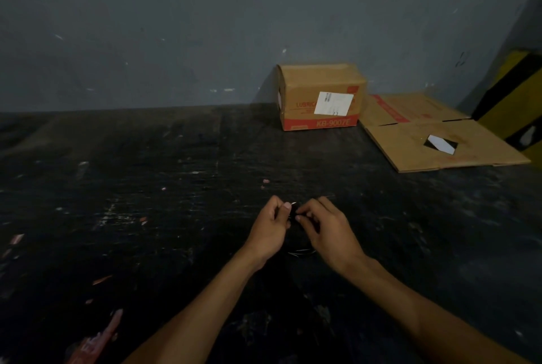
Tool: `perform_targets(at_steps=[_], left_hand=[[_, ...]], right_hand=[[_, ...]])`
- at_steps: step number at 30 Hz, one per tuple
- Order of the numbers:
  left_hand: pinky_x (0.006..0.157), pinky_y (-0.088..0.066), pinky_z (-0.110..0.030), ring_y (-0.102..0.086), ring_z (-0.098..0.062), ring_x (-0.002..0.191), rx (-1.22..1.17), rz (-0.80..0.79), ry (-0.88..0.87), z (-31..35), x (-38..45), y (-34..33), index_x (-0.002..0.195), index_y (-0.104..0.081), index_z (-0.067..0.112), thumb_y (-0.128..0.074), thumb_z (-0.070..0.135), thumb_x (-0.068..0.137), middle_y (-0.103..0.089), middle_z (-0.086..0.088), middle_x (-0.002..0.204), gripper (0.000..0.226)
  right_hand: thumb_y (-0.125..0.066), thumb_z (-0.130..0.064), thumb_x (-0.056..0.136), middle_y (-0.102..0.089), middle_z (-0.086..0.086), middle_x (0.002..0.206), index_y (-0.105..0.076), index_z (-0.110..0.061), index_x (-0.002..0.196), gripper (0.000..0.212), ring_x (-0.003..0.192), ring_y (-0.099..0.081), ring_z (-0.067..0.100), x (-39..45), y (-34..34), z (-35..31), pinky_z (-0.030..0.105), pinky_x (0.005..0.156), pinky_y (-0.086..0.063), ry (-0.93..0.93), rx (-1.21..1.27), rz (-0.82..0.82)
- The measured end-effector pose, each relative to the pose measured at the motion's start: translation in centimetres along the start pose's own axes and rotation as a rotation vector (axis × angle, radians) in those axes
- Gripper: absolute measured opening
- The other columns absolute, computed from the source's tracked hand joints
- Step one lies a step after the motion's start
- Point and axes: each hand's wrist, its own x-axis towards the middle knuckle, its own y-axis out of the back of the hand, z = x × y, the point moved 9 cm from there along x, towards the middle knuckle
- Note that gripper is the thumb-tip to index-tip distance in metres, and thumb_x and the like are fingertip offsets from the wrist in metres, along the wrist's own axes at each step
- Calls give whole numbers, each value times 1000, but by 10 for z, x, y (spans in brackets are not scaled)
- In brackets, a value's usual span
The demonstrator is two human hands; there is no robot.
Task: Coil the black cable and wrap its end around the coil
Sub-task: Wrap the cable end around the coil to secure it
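Note:
The black cable [299, 251] is barely visible against the dark table; a few glossy loops show between and below my hands. My left hand [268, 230] has its fingers curled and pinches the cable near the top of the coil. My right hand [325, 228] faces it a few centimetres away, fingers curled onto the same bundle. A small pale tip shows between the two thumbs. Most of the coil is hidden by my hands and the darkness.
A closed cardboard box [321, 96] stands against the grey wall at the back right. A flattened carton [440, 137] lies to its right, beside a yellow and black object [516, 99]. The dark scratched table [146, 187] carries small pink scraps on its left.

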Motion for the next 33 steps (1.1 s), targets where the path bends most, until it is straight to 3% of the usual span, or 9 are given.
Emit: perform_targets(at_steps=[4,9,14,19,21,25,30,33], left_hand=[[60,-38,-31,-46,-14,66,18,40,16,-2,4,2,78,-48,18,-45,32,101,-51,-2,70,27],[54,-37,-23,-48,-7,60,-1,230,104,-15,15,27,75,-47,19,-45,30,101,-51,2,68,28],[57,-38,-29,-46,-11,61,-14,317,31,-6,15,37,78,-47,18,-43,30,101,-50,0,69,26],[61,-42,-31,-48,-6,62,97,300,-83,8,11,37,85,-47,14,-42,32,101,-52,2,71,25],[60,-42,-30,-47,0,57,114,270,-124,10,9,33,84,-46,18,-41,33,101,-51,4,70,24],[61,-43,-30,-46,0,58,81,265,-139,6,10,31,80,-41,27,-37,35,102,-50,4,71,24],[46,-39,-12,-45,6,50,-25,319,-101,2,16,41,83,-43,27,-36,36,102,-49,3,71,22],[52,-42,-16,-47,5,53,17,302,-149,10,16,36,84,-42,25,-37,33,102,-51,4,71,20]], right_hand=[[-59,-11,92,-55,-1,95,-62,-15,96,7,87,-55,12,0,0,-6,31,77,-50,22,-56,-53],[-55,-13,93,-51,-5,99,-57,-19,98,8,83,-51,6,-5,-1,-26,26,70,-49,144,-64,-131],[-55,-16,94,-56,-4,97,-51,-23,94,8,85,-57,9,-4,-12,-2,31,75,-52,-118,179,-188],[-60,-15,91,-69,9,93,-60,-18,94,4,76,-70,18,-3,-32,24,27,59,-52,-581,677,-134],[-64,-21,90,-71,10,87,-63,-13,93,8,70,-69,17,-1,-32,28,25,57,-50,-648,765,-96],[-64,-2,87,-66,11,81,-60,-6,89,6,58,-61,14,-4,-34,32,23,50,-48,-710,805,-51],[-62,3,86,-65,13,85,-61,-6,95,13,56,-59,14,-15,-38,41,21,48,-49,-806,816,45],[-62,2,87,-65,10,74,-65,-3,93,8,54,-56,15,-21,-46,43,22,48,-46,-902,875,65]])
